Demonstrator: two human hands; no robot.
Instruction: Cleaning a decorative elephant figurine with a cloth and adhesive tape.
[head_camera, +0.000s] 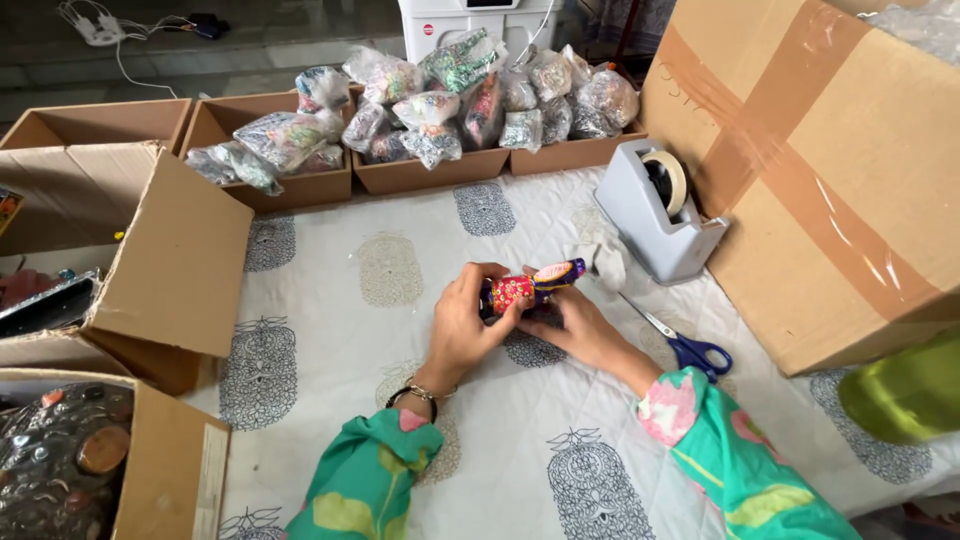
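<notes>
- A small stack of colourful bangles (525, 288), pink-red at one end and purple-blue at the other, is held just above the bench (400, 300), near its middle, over the white printed cloth.
- The left hand (462, 322) is closed around the pink end of the stack, fingers curled over the top.
- The right hand (575, 325) grips the purple end from below, thumb and fingers pinching it.
- Just beside the right hand lie blue-handled scissors (690, 348); a grey tape dispenser (655, 210) stands near, in front of a large taped cardboard box (830, 160).
- Open cartons filled with clear packets of bangles (460, 100) line the far edge.
- Risk, as I judge it: the stack is held only at its ends, so a looser squeeze could let the middle rings slip and scatter over the cloth; the scissors lie close enough for the right wrist to brush them.
</notes>
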